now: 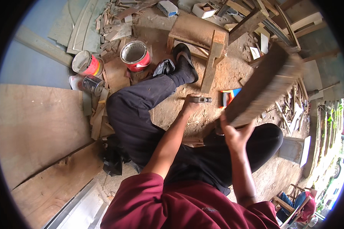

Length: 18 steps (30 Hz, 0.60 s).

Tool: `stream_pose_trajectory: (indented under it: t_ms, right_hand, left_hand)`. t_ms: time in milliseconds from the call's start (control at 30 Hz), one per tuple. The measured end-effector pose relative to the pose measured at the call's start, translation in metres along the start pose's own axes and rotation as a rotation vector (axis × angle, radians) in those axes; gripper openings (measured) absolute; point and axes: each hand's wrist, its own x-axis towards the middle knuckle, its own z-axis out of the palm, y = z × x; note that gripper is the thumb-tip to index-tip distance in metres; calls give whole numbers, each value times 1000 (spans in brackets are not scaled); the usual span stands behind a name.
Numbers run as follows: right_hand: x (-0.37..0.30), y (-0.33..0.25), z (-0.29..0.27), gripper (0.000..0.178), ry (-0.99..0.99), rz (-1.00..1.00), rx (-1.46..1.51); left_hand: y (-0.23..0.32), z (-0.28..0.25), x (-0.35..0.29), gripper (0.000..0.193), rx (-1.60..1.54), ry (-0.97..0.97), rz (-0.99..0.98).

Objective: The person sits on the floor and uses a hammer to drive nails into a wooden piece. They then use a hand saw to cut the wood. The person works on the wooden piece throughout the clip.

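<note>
My left hand (191, 107) is closed round a hammer (202, 99), whose metal head points to the right above the dusty floor. In my right hand (237, 135) is the lower end of a thick wooden board (263, 86), tilted up toward the far right and smeared by motion. Between the two hands, slightly farther off, lies a handsaw (229, 96) with an orange, black and blue handle; the board covers its other end. A narrow wooden piece (211, 72) leans against a low wooden bench (197, 28) beyond my left hand.
Red paint buckets (135, 57) and a dark tin (92, 84) stand at the left, near wood scraps (114, 28). Plywood sheets (38, 129) line the left side. Scrap timber (294, 107) heaps at the right. Another person (305, 206) is far off at the lower right.
</note>
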Motion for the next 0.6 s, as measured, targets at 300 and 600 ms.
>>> stream_pose_trajectory:
  t_ms: [300,600]
  right_hand:
    - [-44,106,20,55,-108,322,-231]
    - [2,27,22,47,-112,331,-147]
  left_hand:
    - [20,-25,5,20,-38,164,-201]
    - [0,-16,20,20,-23,70,-216]
